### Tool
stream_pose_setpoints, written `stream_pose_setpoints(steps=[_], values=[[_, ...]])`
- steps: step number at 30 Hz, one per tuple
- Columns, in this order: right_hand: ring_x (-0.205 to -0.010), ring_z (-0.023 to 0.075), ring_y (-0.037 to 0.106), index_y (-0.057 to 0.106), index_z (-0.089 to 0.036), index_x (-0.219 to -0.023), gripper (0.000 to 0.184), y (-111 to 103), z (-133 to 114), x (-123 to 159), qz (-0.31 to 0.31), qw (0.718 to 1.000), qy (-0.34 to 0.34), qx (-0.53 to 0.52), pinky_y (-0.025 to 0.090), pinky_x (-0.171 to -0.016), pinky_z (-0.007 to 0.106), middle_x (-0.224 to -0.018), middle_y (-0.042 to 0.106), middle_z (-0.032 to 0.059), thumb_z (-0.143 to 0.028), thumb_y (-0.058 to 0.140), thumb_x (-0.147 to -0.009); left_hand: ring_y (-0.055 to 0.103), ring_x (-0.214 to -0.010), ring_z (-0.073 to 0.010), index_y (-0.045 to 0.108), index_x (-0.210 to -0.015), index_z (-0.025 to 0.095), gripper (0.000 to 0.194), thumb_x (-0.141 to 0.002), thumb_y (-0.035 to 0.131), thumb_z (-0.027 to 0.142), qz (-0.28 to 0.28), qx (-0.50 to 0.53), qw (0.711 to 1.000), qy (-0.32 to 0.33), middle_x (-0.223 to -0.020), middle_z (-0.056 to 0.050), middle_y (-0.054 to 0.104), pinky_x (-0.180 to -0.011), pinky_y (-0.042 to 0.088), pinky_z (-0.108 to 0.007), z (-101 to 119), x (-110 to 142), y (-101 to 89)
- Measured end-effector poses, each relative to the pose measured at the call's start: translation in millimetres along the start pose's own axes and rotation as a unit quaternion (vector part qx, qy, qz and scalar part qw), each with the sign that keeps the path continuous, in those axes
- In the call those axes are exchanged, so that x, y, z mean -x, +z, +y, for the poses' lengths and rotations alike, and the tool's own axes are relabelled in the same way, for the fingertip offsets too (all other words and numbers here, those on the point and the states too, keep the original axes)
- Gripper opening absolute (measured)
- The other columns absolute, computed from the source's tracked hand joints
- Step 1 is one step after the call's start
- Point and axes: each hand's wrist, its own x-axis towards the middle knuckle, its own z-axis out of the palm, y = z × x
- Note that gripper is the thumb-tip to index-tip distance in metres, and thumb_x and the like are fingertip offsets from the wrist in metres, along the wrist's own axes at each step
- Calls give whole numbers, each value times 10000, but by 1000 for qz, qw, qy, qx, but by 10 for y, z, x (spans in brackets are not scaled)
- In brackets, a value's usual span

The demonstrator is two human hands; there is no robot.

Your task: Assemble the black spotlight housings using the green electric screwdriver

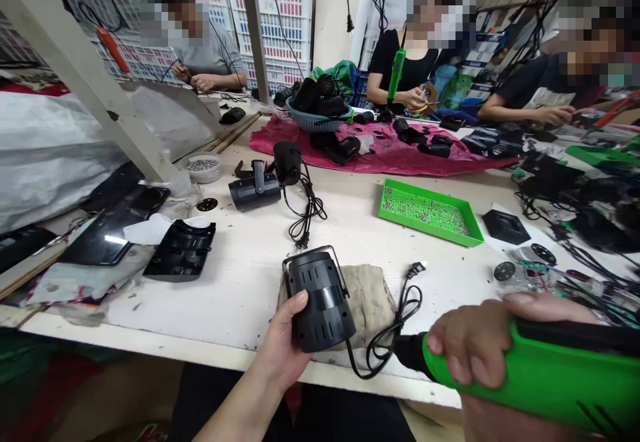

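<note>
My left hand (283,345) grips a black vented lamp housing (320,305) with a metal bracket, resting on a grey cloth pad (370,295) at the near edge of the white table (250,255). Its black power cord (400,315) coils to the right of the pad. My right hand (475,349) is wrapped round a green electric screwdriver (540,372), held low at the right, its black nose pointing left toward the housing.
A green tray of screws (429,212) lies behind the pad. Another black lamp with cord (257,192), a screw bowl (203,167) and black plastic covers (181,249) sit left. Wires and parts crowd the right. Three people work across the table by a magenta cloth (385,155).
</note>
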Motion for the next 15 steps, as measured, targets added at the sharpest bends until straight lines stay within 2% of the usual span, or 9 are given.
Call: stream_pose_setpoints(steps=[3,5,8,12,15], values=[[-334,145,483,656,-339,-1035,324,21,19,-19,-33,998,-26,-42,482,-399,310,-453,531,-48,-571,531,-847,660,-1001,-351,704,-857,119,440,-536,837,389,1,-16,1000,1,-855,-121,758,-938,486,-465,-12,4,-5],[-348,139,514,661,-311,-1041,334,47,17,-45,-61,996,-23,-55,498,-402,295,-467,560,-40,-556,517,-864,666,-987,-342,707,-876,117,471,-530,843,406,8,-33,999,4,-856,-116,758,-917,501,-444,-24,19,20],[-340,127,532,685,-286,-1006,316,82,11,-70,-68,994,-6,-81,506,-393,263,-451,576,-46,-527,623,-811,674,-965,-318,693,-947,123,509,-559,831,423,20,-54,998,16,-898,-113,753,-864,528,-408,-43,43,76],[-337,124,547,699,-291,-966,170,106,20,-60,-66,993,27,-94,529,-412,256,-441,599,-43,-396,622,-857,683,-942,-292,661,-982,146,498,-587,828,398,30,-67,997,28,-942,-104,744,-775,551,-356,-60,57,150],[-338,124,542,697,-286,-995,286,107,45,-50,-69,993,21,-90,520,-396,253,-447,598,-40,-501,640,-815,692,-903,-283,637,-1027,148,571,-558,850,396,30,-66,997,34,-925,-102,742,-709,553,-325,-69,61,167]])
